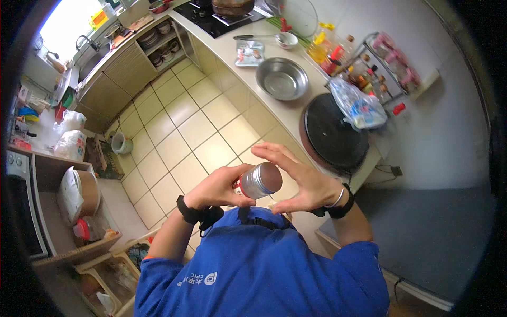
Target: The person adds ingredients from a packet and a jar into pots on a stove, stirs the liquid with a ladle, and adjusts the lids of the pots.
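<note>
A clear jar with a silver metal lid and a red label (255, 185) is held in my left hand (222, 186), tilted with its lid toward my right hand. My right hand (301, 178) is beside the lid, its fingers and thumb spread apart, with a gap between it and the jar. Both hands are in front of my blue shirt, above the tiled floor. On the counter ahead are a stainless steel bowl (282, 79), a small white bowl (286, 41) with a ladle resting on it, and a packet (250, 53).
A round black electric pan (336, 132) sits at the near counter end, with a plastic bag (356, 104) and a condiment rack (382, 67) behind it. A cooktop (194, 19) bears a pot. Shelves (79, 249) and a bin (121, 143) are on the left.
</note>
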Demonstrator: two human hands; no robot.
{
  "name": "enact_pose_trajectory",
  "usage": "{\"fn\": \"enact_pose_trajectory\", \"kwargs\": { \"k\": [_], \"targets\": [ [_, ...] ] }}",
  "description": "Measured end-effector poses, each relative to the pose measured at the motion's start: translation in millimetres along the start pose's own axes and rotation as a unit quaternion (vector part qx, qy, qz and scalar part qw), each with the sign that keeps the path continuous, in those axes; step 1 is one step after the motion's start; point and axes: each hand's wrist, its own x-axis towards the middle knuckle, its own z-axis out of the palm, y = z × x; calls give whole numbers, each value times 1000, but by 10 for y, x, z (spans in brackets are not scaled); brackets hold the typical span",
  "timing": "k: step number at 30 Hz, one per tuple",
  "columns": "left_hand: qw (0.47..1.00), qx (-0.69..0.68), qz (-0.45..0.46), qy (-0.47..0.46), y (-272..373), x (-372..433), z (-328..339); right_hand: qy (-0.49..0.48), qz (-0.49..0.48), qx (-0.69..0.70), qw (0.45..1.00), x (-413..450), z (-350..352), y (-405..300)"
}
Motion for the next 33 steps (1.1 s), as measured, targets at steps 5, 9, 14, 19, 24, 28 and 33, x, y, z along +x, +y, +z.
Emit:
{"fn": "enact_pose_trajectory", "kwargs": {
  "k": [5,9,14,19,24,28,33],
  "targets": [
    [994,74,-33,73,-253,261,-885,-99,226,-192,950,899,4,572],
    [990,115,-57,62,-489,644,-1572,-50,92,-99,990,1457,-187,1166],
    [996,72,-55,3,-558,1303,-2400,-39,-56,-71,995,2124,-685,1835],
    [996,73,-41,0,-638,1988,-3080,-29,-136,-100,985,2697,-1186,2376],
    [994,109,-27,-12,-808,2789,-3558,55,138,-94,984,3012,-1578,2638],
    [979,188,-21,-76,-967,3379,-3849,-4,320,-132,938,3185,-1740,2937],
    [974,84,-4,-209,-1253,4082,-4334,152,197,-179,952,3294,-1976,3229]
  ]
}}
